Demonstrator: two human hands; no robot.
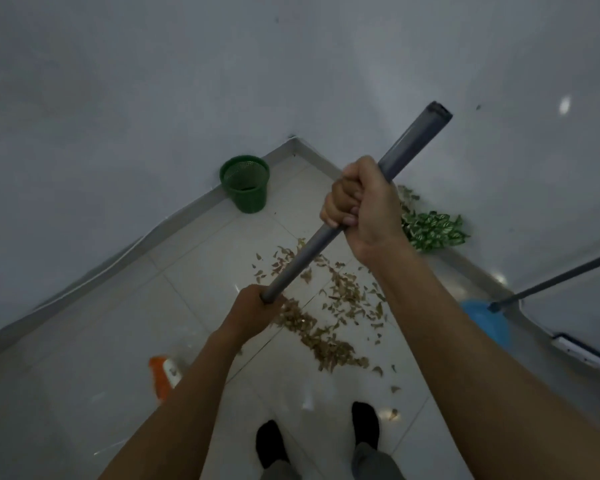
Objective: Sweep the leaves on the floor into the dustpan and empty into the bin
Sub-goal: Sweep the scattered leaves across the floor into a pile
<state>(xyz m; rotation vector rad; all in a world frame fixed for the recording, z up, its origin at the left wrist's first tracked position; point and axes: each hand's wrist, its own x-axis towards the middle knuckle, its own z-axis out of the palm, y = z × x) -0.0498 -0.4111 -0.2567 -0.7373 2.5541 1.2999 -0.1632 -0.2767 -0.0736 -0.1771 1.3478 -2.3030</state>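
Leaves (321,327) lie in a band on the floor (201,271) running from near the bin (246,183) toward my feet, while my right hand (364,206) and left hand (253,310) both grip the broom handle (409,143), which slants up-right.

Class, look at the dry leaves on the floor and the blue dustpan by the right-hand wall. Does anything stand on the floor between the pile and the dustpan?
Nothing visible does. The dry leaves lie scattered on bare tile, and the floor from them to the blue dustpan at the right wall is open. The green plant and green bin sit farther back, off that line.
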